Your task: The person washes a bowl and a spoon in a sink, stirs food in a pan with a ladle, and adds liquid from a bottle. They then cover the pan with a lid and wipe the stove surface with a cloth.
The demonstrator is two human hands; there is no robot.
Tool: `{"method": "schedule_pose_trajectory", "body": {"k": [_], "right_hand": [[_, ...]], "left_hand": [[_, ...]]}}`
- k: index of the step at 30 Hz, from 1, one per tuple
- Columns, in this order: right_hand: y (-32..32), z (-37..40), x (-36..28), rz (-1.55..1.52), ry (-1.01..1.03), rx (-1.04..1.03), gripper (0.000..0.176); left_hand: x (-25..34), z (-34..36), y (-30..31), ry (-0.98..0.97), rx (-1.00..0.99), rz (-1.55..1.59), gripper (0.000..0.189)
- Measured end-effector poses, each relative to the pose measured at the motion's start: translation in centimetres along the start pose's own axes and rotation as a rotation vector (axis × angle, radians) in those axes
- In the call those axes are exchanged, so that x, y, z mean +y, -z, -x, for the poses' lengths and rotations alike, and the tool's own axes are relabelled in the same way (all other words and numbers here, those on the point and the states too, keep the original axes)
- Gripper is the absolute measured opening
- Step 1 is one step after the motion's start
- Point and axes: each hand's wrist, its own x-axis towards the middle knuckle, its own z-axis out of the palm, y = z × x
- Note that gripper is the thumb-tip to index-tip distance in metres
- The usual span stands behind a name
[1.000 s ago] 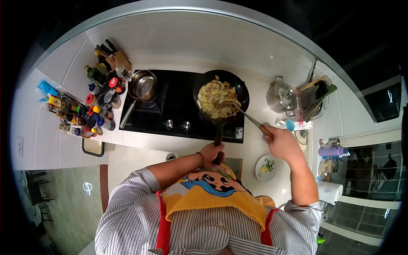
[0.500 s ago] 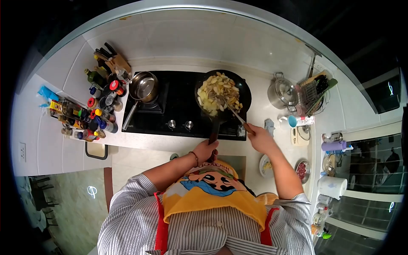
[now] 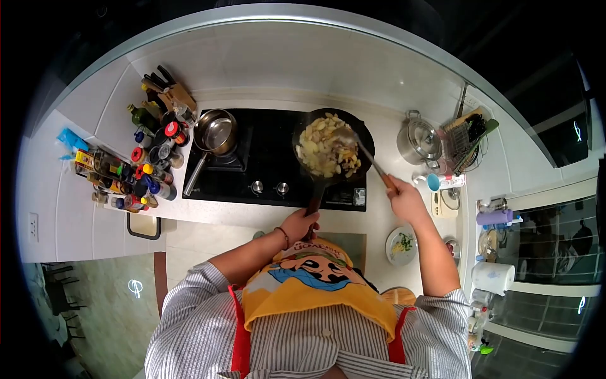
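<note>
Indoors, a person in a striped shirt (image 3: pixel 278 341) and yellow apron (image 3: pixel 303 297) with red straps (image 3: pixel 240 344) stands at a black stove (image 3: pixel 268 151) set in a pale worktop (image 3: pixel 386 120). The left hand (image 3: pixel 300 225) has its fingers closed around the dark handle (image 3: pixel 316 199) of a frying pan (image 3: pixel 365 134), which sits on the right side of the stove. The right hand (image 3: pixel 406 203) grips the wooden end of a long cooking tool (image 3: pixel 372 162), its far end among the sliced food (image 3: pixel 320 153) in the pan and too blurred to make out. Pale, yellowish slices cover much of the pan, with some browner ones at the right. On the left side of the stove is a small metal saucepan (image 3: pixel 216 134), its steel handle (image 3: pixel 196 175) slanting toward the near edge. Bottles and jars (image 3: pixel 151 169) crowd the worktop beyond it, beside a knife block (image 3: pixel 182 96). Right of the stove are a lidded pot (image 3: pixel 421 142) and a cup (image 3: pixel 433 182), blue inside. Nearer the person, beside the right forearm (image 3: pixel 435 256), a white plate (image 3: pixel 395 258) holds chopped green and yellow pieces (image 3: pixel 404 242).
</note>
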Motion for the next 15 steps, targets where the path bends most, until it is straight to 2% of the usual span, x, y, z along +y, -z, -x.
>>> {"method": "schedule_pose_trajectory", "body": {"k": [4, 6, 8, 9, 11, 15], "right_hand": [[-2.6, -4.8, 0.0, 0.005, -0.108, 0.096, 0.049], [-5.9, -6.5, 1.0, -0.047, -0.099, 0.078, 0.049], [-8.8, -6.9, 0.7, -0.162, 0.028, 0.101, 0.049], [-9.0, -6.5, 0.2, -0.162, 0.026, 0.101, 0.049], [-8.3, -5.0, -1.3, -0.034, 0.048, -0.056, 0.048], [-2.7, -1.8, -2.8, 0.084, 0.126, -0.118, 0.048]], "left_hand": [[0.3, 0.2, 0.1, -0.001, -0.008, -0.018, 0.029], [0.1, 0.1, 0.2, -0.009, -0.017, -0.045, 0.03], [0.2, 0.2, 0.2, -0.005, -0.01, -0.03, 0.029], [0.3, 0.2, 0.1, -0.001, -0.003, -0.013, 0.028], [0.8, 0.5, -0.2, -0.007, -0.001, -0.019, 0.027], [0.3, 0.3, -0.2, -0.02, 0.014, -0.046, 0.026]]}}
